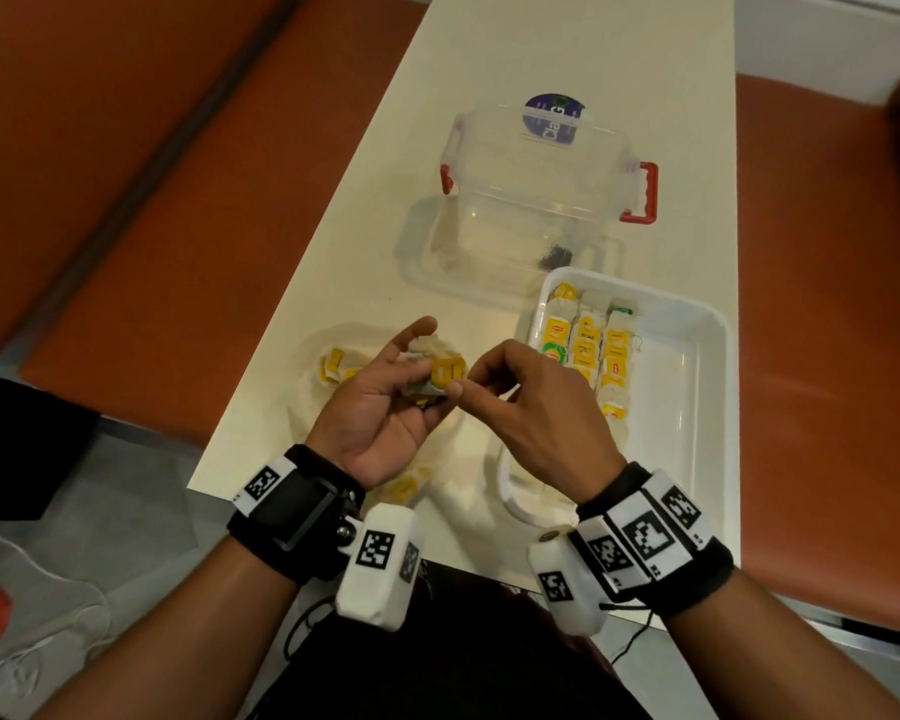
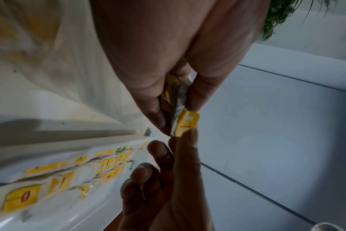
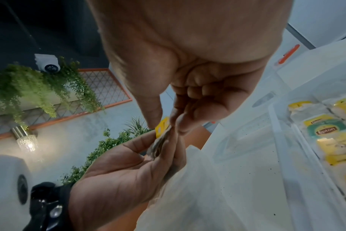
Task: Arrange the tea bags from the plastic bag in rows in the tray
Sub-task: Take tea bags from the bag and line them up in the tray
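Observation:
My left hand grips a small bunch of tea bags above the clear plastic bag, which lies on the table with more tea bags inside. My right hand pinches the yellow tag of one tea bag in that bunch; the tag shows between thumb and fingertips in the left wrist view, and the yellow tag also appears in the right wrist view. The white tray at the right holds several tea bags in rows along its left side.
A clear lidded box with red handles stands behind the tray, on the narrow white table. Orange bench seats flank the table on both sides. The tray's right half is bare.

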A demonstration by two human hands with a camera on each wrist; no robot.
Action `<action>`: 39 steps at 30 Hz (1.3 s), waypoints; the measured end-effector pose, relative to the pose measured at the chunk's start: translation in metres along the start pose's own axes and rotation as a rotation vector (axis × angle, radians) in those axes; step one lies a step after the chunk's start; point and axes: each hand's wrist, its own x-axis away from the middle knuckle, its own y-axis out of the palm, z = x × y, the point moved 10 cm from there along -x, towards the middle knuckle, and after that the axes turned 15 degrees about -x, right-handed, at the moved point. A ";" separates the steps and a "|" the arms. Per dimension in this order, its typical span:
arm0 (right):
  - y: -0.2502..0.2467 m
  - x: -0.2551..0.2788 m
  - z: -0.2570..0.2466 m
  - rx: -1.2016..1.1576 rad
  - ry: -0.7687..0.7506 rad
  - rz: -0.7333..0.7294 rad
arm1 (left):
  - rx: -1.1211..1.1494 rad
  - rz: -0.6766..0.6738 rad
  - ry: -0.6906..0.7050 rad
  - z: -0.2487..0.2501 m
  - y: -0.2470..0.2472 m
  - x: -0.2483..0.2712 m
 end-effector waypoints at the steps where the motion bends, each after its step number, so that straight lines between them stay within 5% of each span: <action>1: -0.005 0.000 0.002 -0.021 0.011 0.017 | -0.009 -0.014 0.006 -0.001 0.005 0.001; 17: -0.062 0.004 0.017 -0.364 0.121 -0.054 | -0.150 -0.107 -0.092 -0.037 0.052 -0.001; 26: -0.088 0.007 0.020 -0.385 0.091 -0.055 | -0.557 -0.110 -0.110 -0.049 0.069 -0.003; 39: -0.108 0.016 0.032 -0.334 0.130 -0.088 | -0.850 -0.100 -0.073 -0.065 0.082 -0.013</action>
